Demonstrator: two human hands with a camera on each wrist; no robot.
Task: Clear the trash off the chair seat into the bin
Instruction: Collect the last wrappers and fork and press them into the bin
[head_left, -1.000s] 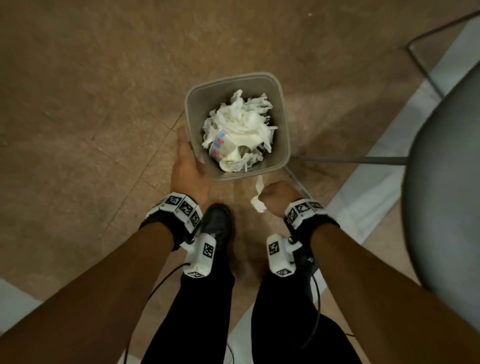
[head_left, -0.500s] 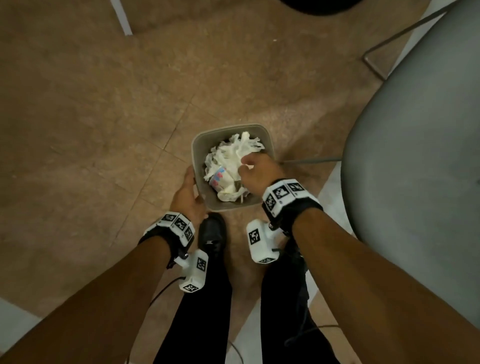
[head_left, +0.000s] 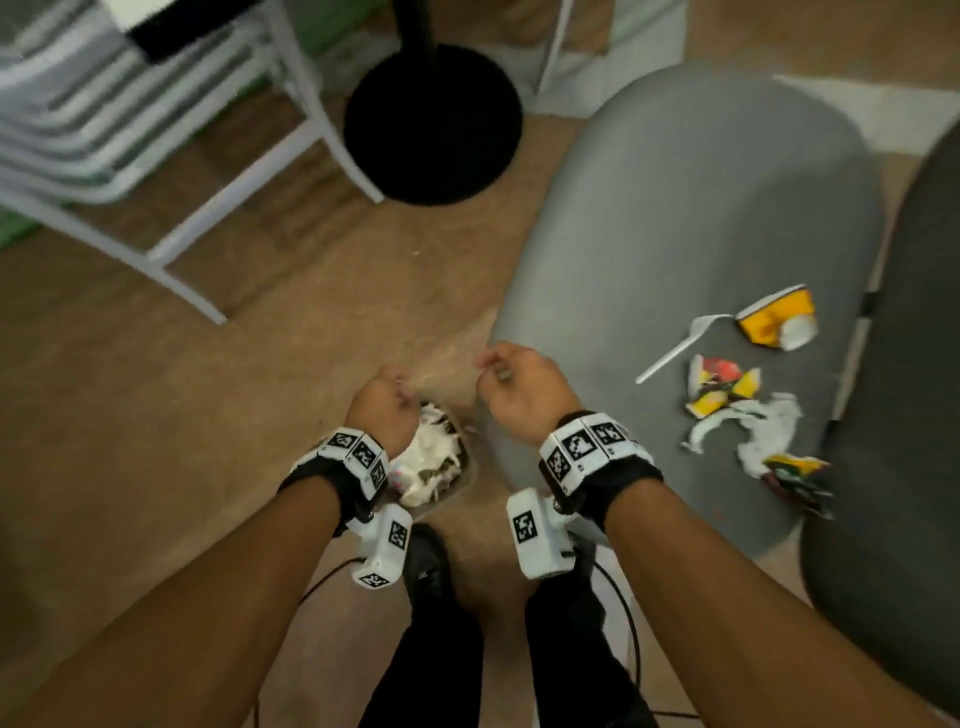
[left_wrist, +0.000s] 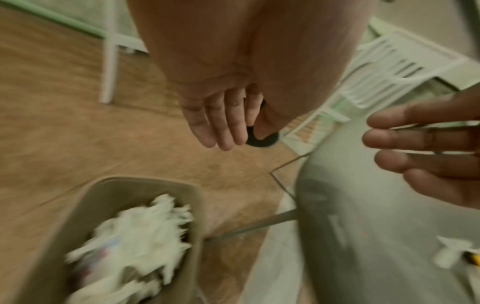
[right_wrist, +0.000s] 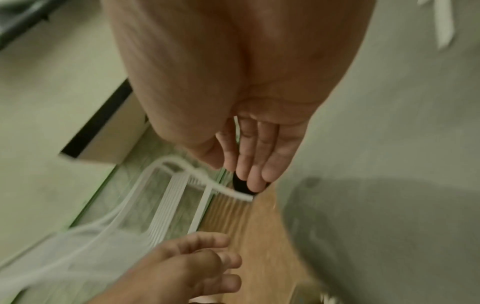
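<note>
The grey bin (head_left: 469, 466), filled with white tissue (head_left: 429, 457), stands on the floor half hidden under my left hand (head_left: 387, 400). My right hand (head_left: 514, 382) hovers beside it at the chair seat's (head_left: 675, 208) front edge. Both hands hold nothing, with fingers loosely relaxed; the wrist views show this for the left hand (left_wrist: 223, 123) and the right hand (right_wrist: 249, 160). On the seat lie a white plastic fork (head_left: 680, 348), a yellow carton (head_left: 769, 325), colourful wrappers (head_left: 722, 387) and torn white tissue (head_left: 763, 431).
A white slatted chair (head_left: 78, 104) stands at the upper left and a black round stand base (head_left: 434, 124) at the top centre. The dark chair back (head_left: 893, 415) rises on the right. My legs and a black shoe (head_left: 428, 566) are just behind the bin.
My right hand dropped its tissue in the bin and came out empty. My left hand let go of the bin's rim. Both hands rose and the view swung up to the chair seat.
</note>
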